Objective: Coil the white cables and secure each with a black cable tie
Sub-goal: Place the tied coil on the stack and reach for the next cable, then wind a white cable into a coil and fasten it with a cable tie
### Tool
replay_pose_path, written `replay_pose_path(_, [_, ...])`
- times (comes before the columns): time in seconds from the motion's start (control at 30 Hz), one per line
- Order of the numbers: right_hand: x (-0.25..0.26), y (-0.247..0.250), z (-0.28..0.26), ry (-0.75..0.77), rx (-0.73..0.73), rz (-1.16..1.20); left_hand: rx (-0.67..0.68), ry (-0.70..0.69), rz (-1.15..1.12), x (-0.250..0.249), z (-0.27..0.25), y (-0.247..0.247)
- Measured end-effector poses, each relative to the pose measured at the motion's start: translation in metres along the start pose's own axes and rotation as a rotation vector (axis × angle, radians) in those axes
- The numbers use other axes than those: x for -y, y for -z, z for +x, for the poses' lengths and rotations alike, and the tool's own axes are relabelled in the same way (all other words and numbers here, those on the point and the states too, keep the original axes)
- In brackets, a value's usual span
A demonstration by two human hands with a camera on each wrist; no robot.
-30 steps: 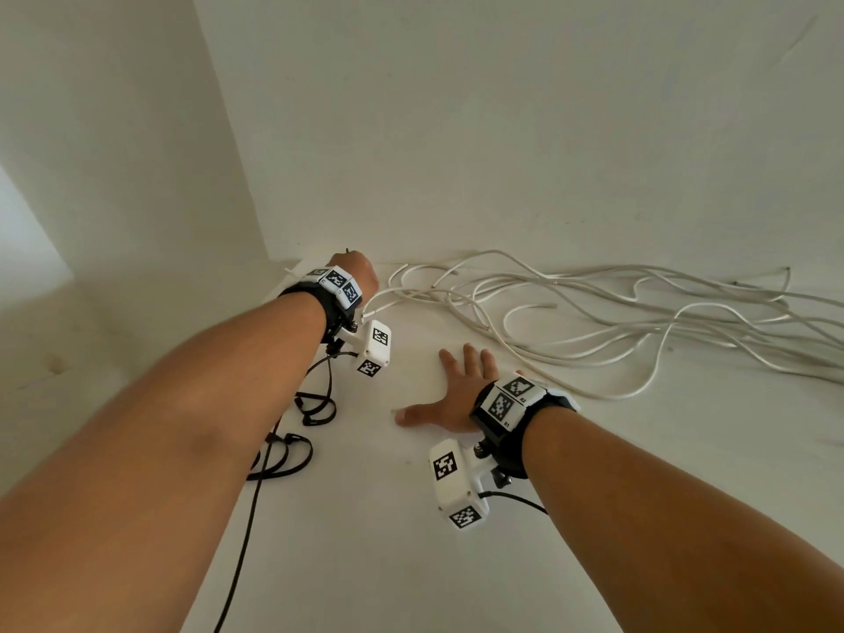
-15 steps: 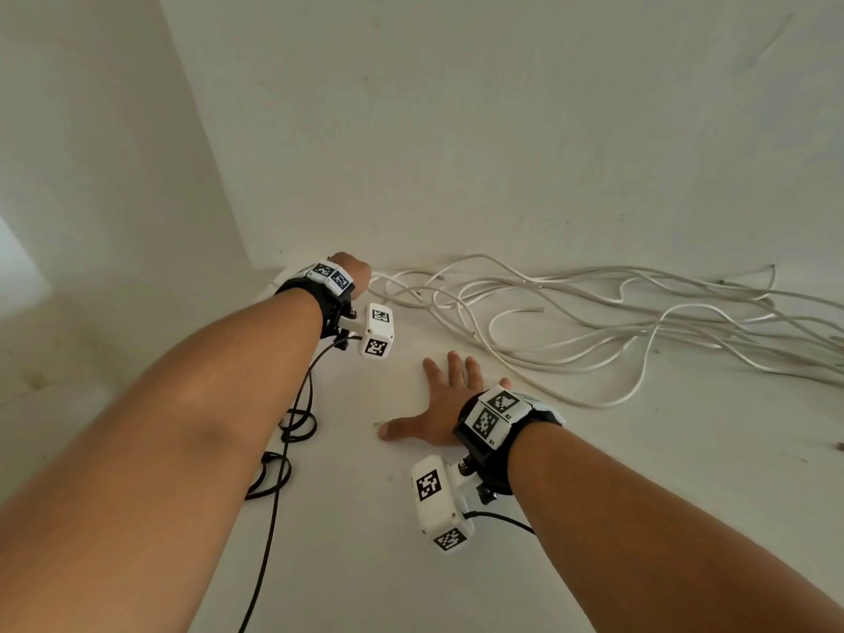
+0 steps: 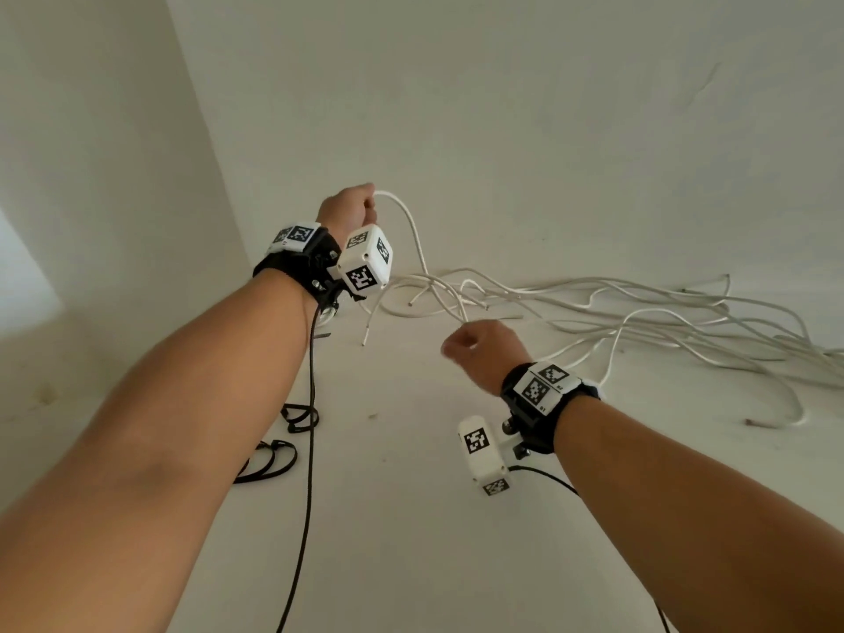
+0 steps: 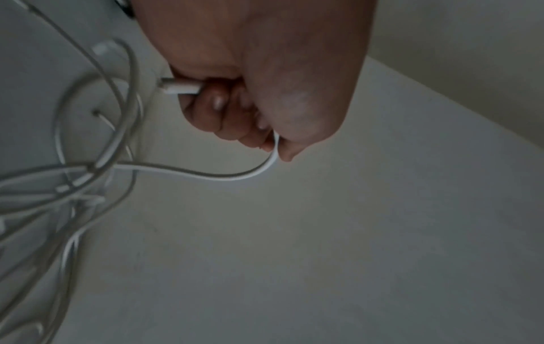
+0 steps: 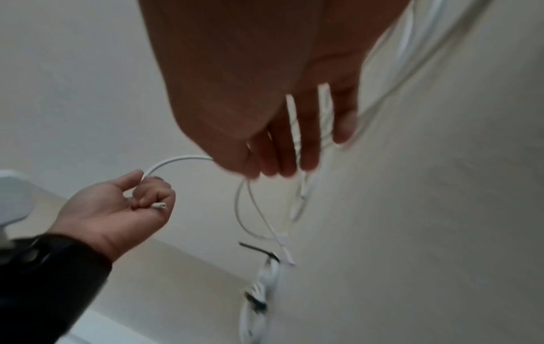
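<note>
**Left hand lifts one cable end from the tangle**

Head view: the left hand [image 3: 349,207] is raised, fist closed around a white cable [image 3: 413,230] trailing down to the cable tangle [image 3: 639,312] on the white floor [image 3: 411,518] by the wall; black cable ties [image 3: 274,459] lie near the left forearm. The right hand [image 3: 484,351] hovers with fingers curled.

Left wrist view: the cable's cut end [image 4: 179,86] pokes from the fist.

Right wrist view: the right hand's fingers [image 5: 282,149] hang loosely straight over strands, gripping nothing; a tied coil [image 5: 259,300] lies beyond.

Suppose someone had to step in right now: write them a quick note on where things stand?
Left hand: raised, gripping one white cable near its end.
Right hand: over the loose cables; whether it holds one is unclear.
Black cable ties: on the floor, lower left.
Done: one bundle seemingly tied already.
Left: coil the held cable, tie it, then the rest.
</note>
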State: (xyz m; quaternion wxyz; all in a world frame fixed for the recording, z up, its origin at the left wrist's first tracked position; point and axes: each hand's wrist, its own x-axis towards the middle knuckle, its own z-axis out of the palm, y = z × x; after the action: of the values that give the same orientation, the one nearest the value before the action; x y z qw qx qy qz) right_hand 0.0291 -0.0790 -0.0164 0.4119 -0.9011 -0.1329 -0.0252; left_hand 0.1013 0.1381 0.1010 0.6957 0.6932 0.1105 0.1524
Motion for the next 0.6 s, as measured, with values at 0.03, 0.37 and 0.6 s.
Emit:
replay_pose_path(0.03, [0.003, 0.008, 0.003, 0.02, -0.114, 0.038, 0.027, -0.006, -0.052, -0.008, -0.008, -0.006])
replay_pose_path(0.37, [0.043, 0.071, 0.031, 0.205, -0.197, 0.282, 0.786, 0.201, -0.167, -0.014, -0.116, -0.051])
replay_pose_path(0.6, [0.021, 0.07, 0.007, 0.141, -0.057, 0.362, 0.805, 0.092, -0.309, -0.007, -0.148, -0.043])
